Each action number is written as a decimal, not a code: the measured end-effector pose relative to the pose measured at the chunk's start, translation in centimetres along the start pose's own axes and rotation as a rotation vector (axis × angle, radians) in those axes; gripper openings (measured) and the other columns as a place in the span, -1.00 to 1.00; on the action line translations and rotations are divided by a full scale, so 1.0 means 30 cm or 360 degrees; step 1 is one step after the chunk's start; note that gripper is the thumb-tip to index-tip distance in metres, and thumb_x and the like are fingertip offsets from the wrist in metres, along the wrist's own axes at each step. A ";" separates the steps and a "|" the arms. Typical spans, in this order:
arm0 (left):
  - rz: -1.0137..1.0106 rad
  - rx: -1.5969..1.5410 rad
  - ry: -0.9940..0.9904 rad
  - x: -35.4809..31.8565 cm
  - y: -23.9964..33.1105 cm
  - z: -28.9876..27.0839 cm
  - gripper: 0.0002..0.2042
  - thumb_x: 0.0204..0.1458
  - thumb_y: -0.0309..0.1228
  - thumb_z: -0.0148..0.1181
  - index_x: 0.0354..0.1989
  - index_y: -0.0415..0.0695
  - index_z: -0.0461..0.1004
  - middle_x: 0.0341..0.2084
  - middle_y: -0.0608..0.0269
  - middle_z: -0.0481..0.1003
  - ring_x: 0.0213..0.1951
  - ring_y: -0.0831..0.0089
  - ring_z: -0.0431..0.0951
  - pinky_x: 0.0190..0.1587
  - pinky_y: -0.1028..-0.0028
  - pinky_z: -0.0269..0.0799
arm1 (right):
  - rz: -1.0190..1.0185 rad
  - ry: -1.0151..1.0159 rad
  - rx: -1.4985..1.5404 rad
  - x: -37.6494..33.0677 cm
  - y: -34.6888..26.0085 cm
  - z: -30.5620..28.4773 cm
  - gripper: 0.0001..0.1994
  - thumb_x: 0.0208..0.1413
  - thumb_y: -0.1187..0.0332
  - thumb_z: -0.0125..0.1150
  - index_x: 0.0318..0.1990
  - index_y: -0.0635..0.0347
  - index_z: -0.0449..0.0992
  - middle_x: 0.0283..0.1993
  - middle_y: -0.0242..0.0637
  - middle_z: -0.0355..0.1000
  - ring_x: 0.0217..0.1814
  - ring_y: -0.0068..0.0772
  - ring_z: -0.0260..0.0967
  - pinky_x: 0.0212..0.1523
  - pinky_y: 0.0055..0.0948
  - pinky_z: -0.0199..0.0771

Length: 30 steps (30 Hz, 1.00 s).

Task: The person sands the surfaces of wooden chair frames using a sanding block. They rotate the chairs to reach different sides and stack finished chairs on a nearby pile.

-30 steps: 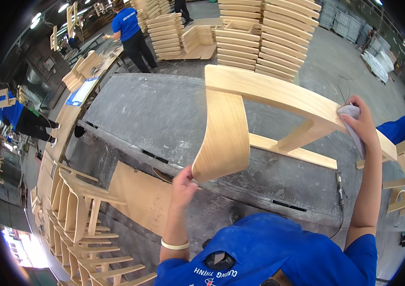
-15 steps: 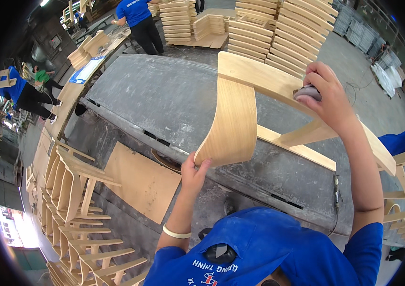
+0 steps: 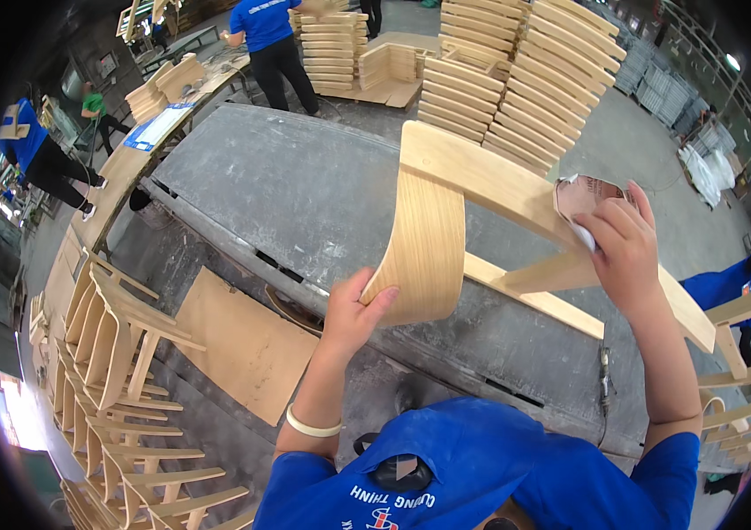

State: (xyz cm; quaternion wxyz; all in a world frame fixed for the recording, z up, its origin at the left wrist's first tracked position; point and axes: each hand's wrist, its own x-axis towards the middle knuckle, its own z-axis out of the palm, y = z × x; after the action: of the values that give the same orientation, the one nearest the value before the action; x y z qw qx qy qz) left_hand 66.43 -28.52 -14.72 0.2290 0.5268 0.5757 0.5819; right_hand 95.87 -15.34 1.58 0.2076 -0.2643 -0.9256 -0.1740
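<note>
A pale wooden chair frame (image 3: 490,185) rests on the grey worktable (image 3: 287,185), its long rail slanting down to the right. A curved wood panel (image 3: 428,252) joins the rail's left end. My left hand (image 3: 353,311) grips that panel's lower left edge, thumb on the face and the fingers mostly hidden behind. In my right hand (image 3: 623,243) is a sheet of sandpaper (image 3: 586,196), reddish-brown with a pale edge. The sheet lies against the rail's upper edge, right of its middle.
Wooden chair frames (image 3: 119,353) stand in a row at left beside a cardboard sheet (image 3: 243,344). A thin tool with a hose (image 3: 605,375) lies by the table's right end. Tall stacks of wooden parts (image 3: 526,79) stand beyond. A co-worker in blue (image 3: 271,44) is at far left.
My right hand has turned and shifted slightly down, showing the sandpaper's printed face. My left hand keeps hold of the panel. The view has shifted a little.
</note>
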 end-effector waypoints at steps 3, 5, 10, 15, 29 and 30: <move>-0.0024 -0.0089 -0.0025 -0.009 -0.014 -0.009 -0.73 0.01 -0.31 0.29 -0.42 -0.29 0.43 -0.68 0.14 0.39 -0.58 0.54 0.34 -0.50 0.46 0.28 | 0.0016 -0.0204 0.0390 -0.030 0.014 0.013 -0.49 -0.16 0.62 0.17 0.04 0.04 0.49 0.03 -0.23 0.39 0.27 -0.07 0.25 0.31 -0.09 0.14; -0.0017 -0.0085 -0.0064 -0.009 -0.023 -0.016 -0.72 0.01 -0.29 0.29 -0.43 -0.29 0.43 -0.68 0.14 0.39 -0.59 0.54 0.33 -0.51 0.46 0.27 | -0.0026 -0.0295 0.0389 -0.046 0.010 0.030 -0.46 -0.08 0.58 0.15 0.15 0.01 0.41 0.18 -0.26 0.31 0.35 -0.08 0.15 0.32 -0.12 0.15; 0.0013 -0.0076 -0.0130 -0.010 -0.029 -0.025 -0.72 0.02 -0.28 0.28 -0.43 -0.29 0.43 -0.68 0.18 0.40 -0.57 0.59 0.33 -0.51 0.47 0.28 | -0.0019 -0.0385 0.0271 0.127 -0.097 0.144 -0.50 0.12 0.38 0.08 0.26 0.11 0.28 0.36 -0.32 0.17 0.44 -0.07 0.01 0.34 -0.22 0.13; -0.0032 -0.0088 -0.0056 0.003 -0.024 -0.015 -0.72 0.02 -0.29 0.29 -0.42 -0.29 0.45 -0.67 0.17 0.41 -0.58 0.55 0.36 -0.51 0.45 0.29 | -0.0285 0.0047 0.0424 0.427 -0.212 0.342 -0.55 0.15 0.31 0.04 0.21 0.17 0.31 0.35 -0.24 0.17 0.41 -0.05 0.05 0.33 -0.24 0.15; -0.0060 -0.0009 -0.0098 -0.027 -0.035 -0.052 -0.72 0.00 -0.28 0.31 -0.39 -0.30 0.49 -0.67 0.16 0.43 -0.56 0.54 0.39 -0.48 0.45 0.31 | -0.0293 0.0161 0.0337 0.474 -0.255 0.359 -0.61 0.12 0.37 0.02 0.12 0.26 0.34 0.30 -0.21 0.22 0.35 -0.06 0.12 0.30 -0.22 0.17; -0.0056 -0.0010 -0.0084 -0.031 -0.041 -0.053 -0.73 0.00 -0.29 0.31 -0.40 -0.30 0.49 -0.67 0.17 0.43 -0.56 0.55 0.39 -0.48 0.45 0.31 | -0.0248 0.0158 0.0316 0.459 -0.248 0.365 -0.61 0.13 0.36 0.02 0.12 0.27 0.34 0.30 -0.20 0.22 0.35 -0.06 0.12 0.30 -0.22 0.17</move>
State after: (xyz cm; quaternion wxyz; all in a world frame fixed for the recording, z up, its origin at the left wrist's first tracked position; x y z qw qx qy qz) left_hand 64.93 -29.72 -15.81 0.2559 0.5311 0.5769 0.5654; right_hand 77.84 -10.81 -2.79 0.2642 -0.1610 -0.9446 -0.1099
